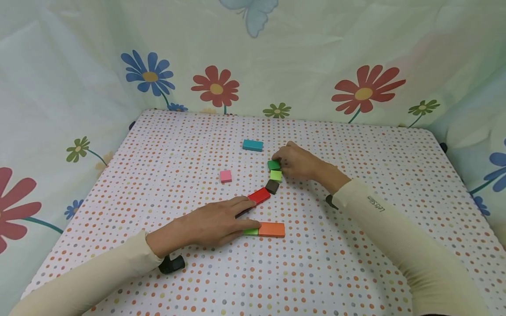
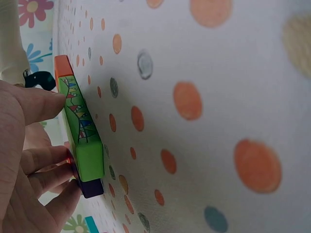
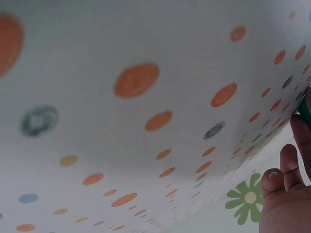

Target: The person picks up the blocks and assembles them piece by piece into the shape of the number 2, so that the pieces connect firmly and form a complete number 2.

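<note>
My left hand (image 1: 215, 221) lies over several flat blocks, fingers fairly straight. Its thumb touches a light green block (image 2: 80, 114) printed with bunting, which adjoins an orange block (image 1: 272, 229). Its other fingers rest by a red block (image 1: 259, 196) and a dark purple block (image 2: 91, 188), partly covered. My right hand (image 1: 298, 162) pinches a dark green block (image 1: 273, 165); its fingertips partly hide it, and only a sliver shows in the right wrist view. Just below it sit a small yellow-green block (image 1: 276, 176) and a dark brown block (image 1: 272, 187), forming a curved row with the red one.
A teal block (image 1: 253, 145) lies farther back on the table, and a pink square block (image 1: 225, 176) left of the row. The dotted cloth (image 1: 336, 272) covers the tabletop. A flowered curtain (image 1: 300, 52) stands behind and at both sides.
</note>
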`<state>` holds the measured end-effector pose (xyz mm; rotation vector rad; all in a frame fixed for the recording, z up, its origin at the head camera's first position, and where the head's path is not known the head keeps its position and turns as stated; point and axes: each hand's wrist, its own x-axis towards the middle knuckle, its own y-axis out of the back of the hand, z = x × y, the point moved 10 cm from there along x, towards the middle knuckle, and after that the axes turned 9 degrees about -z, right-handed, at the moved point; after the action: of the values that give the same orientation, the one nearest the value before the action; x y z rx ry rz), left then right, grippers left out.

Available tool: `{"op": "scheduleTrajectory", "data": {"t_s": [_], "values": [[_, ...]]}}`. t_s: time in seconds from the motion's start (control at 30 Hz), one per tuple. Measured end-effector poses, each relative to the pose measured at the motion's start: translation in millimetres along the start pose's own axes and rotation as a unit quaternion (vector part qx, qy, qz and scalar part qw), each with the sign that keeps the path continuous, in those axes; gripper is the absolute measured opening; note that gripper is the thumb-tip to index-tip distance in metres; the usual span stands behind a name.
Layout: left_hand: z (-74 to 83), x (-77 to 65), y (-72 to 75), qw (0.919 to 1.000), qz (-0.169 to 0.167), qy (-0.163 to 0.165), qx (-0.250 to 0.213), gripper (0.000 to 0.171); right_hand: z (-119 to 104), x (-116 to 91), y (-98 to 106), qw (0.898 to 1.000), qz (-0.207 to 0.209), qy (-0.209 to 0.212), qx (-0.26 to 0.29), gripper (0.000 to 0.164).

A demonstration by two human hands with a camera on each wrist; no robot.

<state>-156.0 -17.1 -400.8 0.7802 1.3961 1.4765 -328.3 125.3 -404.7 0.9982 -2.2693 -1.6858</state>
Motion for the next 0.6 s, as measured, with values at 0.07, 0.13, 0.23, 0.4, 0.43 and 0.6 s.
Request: {"op": "scheduleTrajectory", "data": {"t_s": [0.07,0.13,0.23,0.4,0.43,0.6], "values": [[-0.3,0.0,0.0,1.0000,0.000,-0.001,0.000,0.039,0.1,0.2,0.3,1.000,0.002,0.001,-0.001,0.032],[-0.5,0.1,-0.2,1.0000,-0.001,0.000,-0.001,0.040,0.1,0.2,0.5,1.000,0.004,0.002,0.000,0.031],[-0.5,0.4,0.4,1.0000,0.002,-0.001,-0.001,0.039,0.1,-0.1,1.3,1.000,0.007,0.003,0.001,0.030],[-0.6,1.7,1.0,1.0000,0.004,-0.003,0.002,0.039,0.9,-2.7,3.2,1.000,0.005,-0.009,0.005,0.031],[-0.8,2.0,0.6,1.0000,0.002,-0.002,0.002,0.039,1.7,-2.5,2.9,1.000,0.005,-0.011,0.006,0.031],[-2.0,0.9,-1.5,1.0000,-0.001,0.001,-0.003,0.039,-0.1,-0.1,1.7,1.000,0.001,-0.004,0.003,0.039]]}}
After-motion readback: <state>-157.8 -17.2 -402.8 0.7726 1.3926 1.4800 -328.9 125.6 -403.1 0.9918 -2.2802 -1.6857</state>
